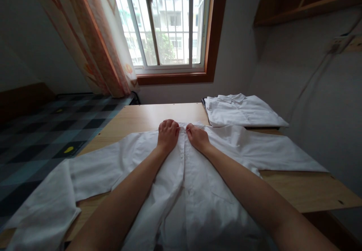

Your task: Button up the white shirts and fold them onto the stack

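A white button-up shirt (pixel 203 175) lies front side up across the wooden table, its sleeves spread out to both sides. The left sleeve hangs over the table's edge toward the bed. My left hand (pixel 169 133) is closed on the shirt's collar area, at one side of the front opening. Just across the opening, my right hand (pixel 197 137) pinches the other side of the collar area. Below the hands, the front edges run down close together, and the lower part of the shirt spreads toward me. My fingertips are partly hidden.
Folded white shirts (pixel 240 111) are stacked at the table's back right. The wooden table (pixel 158 111) stands against the wall below a window (pixel 169 24). On the left is a bed with a checked cover (pixel 82 111), beside a patterned curtain (pixel 98 36). A wooden shelf (pixel 308 7) hangs at upper right.
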Demonstrator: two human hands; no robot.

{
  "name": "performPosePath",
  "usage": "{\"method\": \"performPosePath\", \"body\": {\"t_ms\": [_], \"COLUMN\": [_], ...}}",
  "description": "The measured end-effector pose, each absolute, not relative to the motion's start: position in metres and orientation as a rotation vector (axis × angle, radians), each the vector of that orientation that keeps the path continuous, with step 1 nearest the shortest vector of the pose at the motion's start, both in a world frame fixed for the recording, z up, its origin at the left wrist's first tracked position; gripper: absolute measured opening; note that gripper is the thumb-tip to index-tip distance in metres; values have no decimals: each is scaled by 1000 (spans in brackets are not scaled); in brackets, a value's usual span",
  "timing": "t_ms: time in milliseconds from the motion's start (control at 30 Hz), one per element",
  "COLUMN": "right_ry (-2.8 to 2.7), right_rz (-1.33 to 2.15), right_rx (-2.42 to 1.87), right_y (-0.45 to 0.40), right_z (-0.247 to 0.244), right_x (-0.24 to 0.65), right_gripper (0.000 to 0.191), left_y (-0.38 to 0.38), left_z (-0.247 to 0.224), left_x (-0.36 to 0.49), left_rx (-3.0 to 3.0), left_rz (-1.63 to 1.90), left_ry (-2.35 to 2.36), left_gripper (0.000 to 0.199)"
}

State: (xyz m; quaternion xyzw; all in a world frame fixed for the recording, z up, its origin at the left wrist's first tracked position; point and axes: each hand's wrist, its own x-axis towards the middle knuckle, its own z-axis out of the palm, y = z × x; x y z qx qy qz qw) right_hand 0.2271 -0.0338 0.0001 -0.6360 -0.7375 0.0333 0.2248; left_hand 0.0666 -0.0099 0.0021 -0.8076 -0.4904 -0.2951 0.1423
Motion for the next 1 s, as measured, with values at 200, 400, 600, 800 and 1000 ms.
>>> {"method": "performPosePath", "body": {"t_ms": [200, 400, 600, 800, 1000], "right_ry": [-2010, -2023, -2052, -2008, -1698], "right_rz": [122, 143, 157, 207, 595], "right_rx": [-1746, -1727, -1685, -1630, -1351], "right_y": [-32, -30, -27, -25, -15], "right_z": [-1, -4, -6, -9, -17], "right_x": [227, 230, 232, 234, 250], "right_gripper": [25, 24, 31, 25, 15], "left_y": [-10, -13, -12, -6, -5], "left_z": [-3, 4, -2, -14, -14], "left_x": [69, 68, 66, 63, 61], "left_rx": [-2320, -2434, -2653, -2711, -2711], "left_rz": [-814, -815, -920, -993, -995], "left_ry": [-1410, -1343, -1509, -1526, -1508], "left_gripper": [14, 16, 12, 11, 16]}}
